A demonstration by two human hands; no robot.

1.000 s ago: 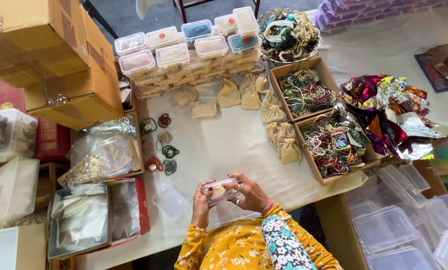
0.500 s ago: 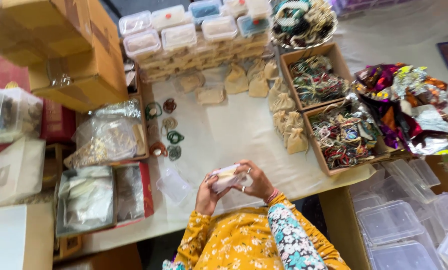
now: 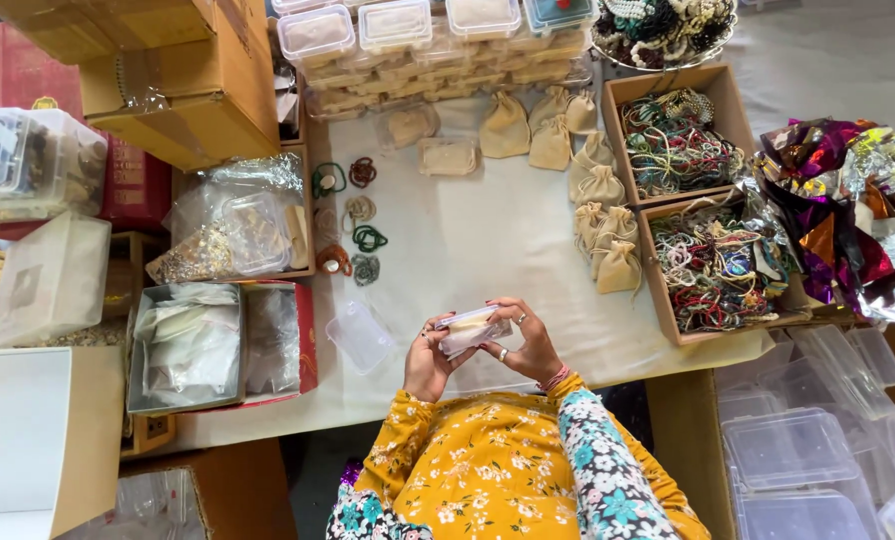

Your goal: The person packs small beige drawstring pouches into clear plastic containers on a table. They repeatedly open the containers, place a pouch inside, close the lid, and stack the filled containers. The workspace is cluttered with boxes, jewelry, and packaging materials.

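Note:
Both hands hold a small clear plastic box (image 3: 471, 329) with something pale inside, just above the near edge of the white-covered table (image 3: 488, 230). My left hand (image 3: 426, 362) grips its left end from below. My right hand (image 3: 528, 345), with rings on the fingers, wraps its right end and top. Another small clear plastic box (image 3: 360, 336) lies on the cloth just left of my hands. My sleeves are yellow with a flower print.
Small beige drawstring pouches (image 3: 608, 250) lie in rows at the right and back. Two cardboard trays of beaded jewellery (image 3: 713, 265) stand to the right. Bangles (image 3: 353, 235) lie at the left. Stacked clear boxes (image 3: 398, 30) line the back. Cardboard boxes (image 3: 183, 90) stand left; more clear containers (image 3: 798, 450) below right.
The view has shifted, so the table sits a little lower and closer in frame. My hands stay together on the small clear box, turning it slightly.

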